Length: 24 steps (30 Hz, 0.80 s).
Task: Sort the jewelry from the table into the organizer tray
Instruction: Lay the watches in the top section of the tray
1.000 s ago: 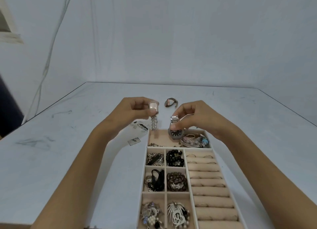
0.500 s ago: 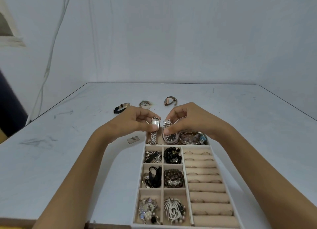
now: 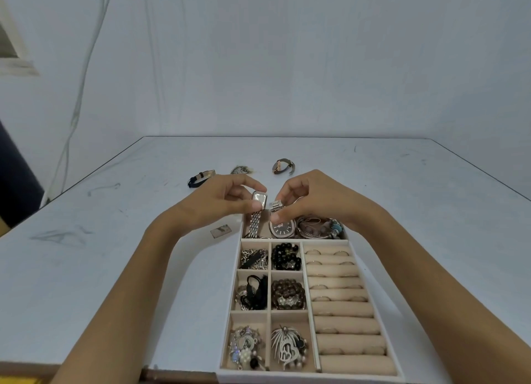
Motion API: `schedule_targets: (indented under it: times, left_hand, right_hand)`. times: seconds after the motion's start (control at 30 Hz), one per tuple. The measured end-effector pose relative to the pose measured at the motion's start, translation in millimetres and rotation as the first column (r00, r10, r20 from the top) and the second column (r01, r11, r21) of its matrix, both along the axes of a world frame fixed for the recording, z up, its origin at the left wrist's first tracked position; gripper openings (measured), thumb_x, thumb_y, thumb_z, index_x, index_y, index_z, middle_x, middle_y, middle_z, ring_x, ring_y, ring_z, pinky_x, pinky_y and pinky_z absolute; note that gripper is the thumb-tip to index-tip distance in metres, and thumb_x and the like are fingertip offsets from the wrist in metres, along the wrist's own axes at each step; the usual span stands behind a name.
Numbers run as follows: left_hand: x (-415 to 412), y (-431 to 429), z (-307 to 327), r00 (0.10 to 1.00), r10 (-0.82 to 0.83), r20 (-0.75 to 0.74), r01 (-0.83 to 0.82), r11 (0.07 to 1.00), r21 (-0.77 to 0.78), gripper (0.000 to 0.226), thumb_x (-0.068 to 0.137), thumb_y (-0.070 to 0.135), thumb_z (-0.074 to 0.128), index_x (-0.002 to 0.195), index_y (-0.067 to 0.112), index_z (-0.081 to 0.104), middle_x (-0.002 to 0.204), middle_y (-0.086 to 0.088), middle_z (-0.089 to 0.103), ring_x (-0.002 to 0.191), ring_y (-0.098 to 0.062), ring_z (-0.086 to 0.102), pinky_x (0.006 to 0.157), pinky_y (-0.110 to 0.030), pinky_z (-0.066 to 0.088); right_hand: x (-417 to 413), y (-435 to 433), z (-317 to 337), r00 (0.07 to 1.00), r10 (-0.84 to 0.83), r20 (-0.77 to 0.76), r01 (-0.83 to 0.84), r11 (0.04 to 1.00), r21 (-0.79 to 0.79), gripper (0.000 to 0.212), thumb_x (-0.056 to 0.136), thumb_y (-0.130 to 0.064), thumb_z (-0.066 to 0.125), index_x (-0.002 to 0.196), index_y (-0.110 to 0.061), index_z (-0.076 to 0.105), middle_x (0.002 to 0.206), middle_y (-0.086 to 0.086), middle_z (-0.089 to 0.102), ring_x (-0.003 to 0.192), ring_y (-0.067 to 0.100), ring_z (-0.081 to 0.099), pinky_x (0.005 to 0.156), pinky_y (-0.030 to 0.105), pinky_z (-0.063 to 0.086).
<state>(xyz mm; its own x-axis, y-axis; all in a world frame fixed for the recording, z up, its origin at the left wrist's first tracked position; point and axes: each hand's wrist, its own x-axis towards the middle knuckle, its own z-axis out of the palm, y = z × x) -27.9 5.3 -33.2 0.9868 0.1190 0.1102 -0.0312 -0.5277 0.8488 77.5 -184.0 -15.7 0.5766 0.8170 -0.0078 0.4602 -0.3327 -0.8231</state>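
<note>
A beige organizer tray [image 3: 305,272] lies lengthwise in front of me, its small compartments filled with beads, chains and pendants, and ring rolls along its right side. Over the tray's far compartment I hold a silver metal watch [image 3: 258,208]. My left hand [image 3: 221,199] pinches its rectangular case, and its bracelet hangs down into the compartment. My right hand [image 3: 310,196] pinches the clasp end of the band. Below sit a dark oval-faced watch [image 3: 283,228] and a pile of bracelets [image 3: 320,228]. On the table beyond lie a black-strap watch [image 3: 201,177], a small ornament [image 3: 240,169] and a brown-strap watch [image 3: 283,166].
A small rectangular tag [image 3: 221,230] lies on the white table just left of the tray's far corner. The table's near edge runs just under the tray. A wall stands behind the table, with cables hanging at the left.
Both hands have lowered the silver watch closer to the tray's far compartment and drawn together. The camera has tilted, bringing more loose pieces on the far table into view.
</note>
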Motion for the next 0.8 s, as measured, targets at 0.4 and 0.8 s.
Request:
schedule_targets:
  times: [0.4,0.8]
  left_hand:
    - [-1.5,-2.1,0.3,0.999,-0.047,0.018,0.045,0.992,0.119,0.029,0.076,0.017,0.078,0.104,0.017,0.072,0.079,0.002,0.073,0.079,-0.007,0.069,0.077,-0.012,0.050]
    - [-2.5,3.2,-3.6,0.993,0.012,0.118,-0.059,0.912,0.407,0.034,0.062,0.051,0.081,0.090,0.033,0.077,0.091,0.016,0.066,0.093,0.002,0.056,0.084,-0.021,0.040]
  right_hand:
    - [2.3,1.1,-1.8,1.000,0.001,0.019,0.000,1.000,-0.008,0.030,0.064,-0.024,0.088,0.086,-0.012,0.072,0.087,0.008,0.073,0.074,0.009,0.064,0.075,0.027,0.047]
    - [0.6,0.4,-0.5,1.000,0.000,0.030,0.000,1.000,-0.006,0.028,0.065,-0.024,0.087,0.084,-0.011,0.071,0.078,0.001,0.070,0.068,0.004,0.061,0.065,0.017,0.044]
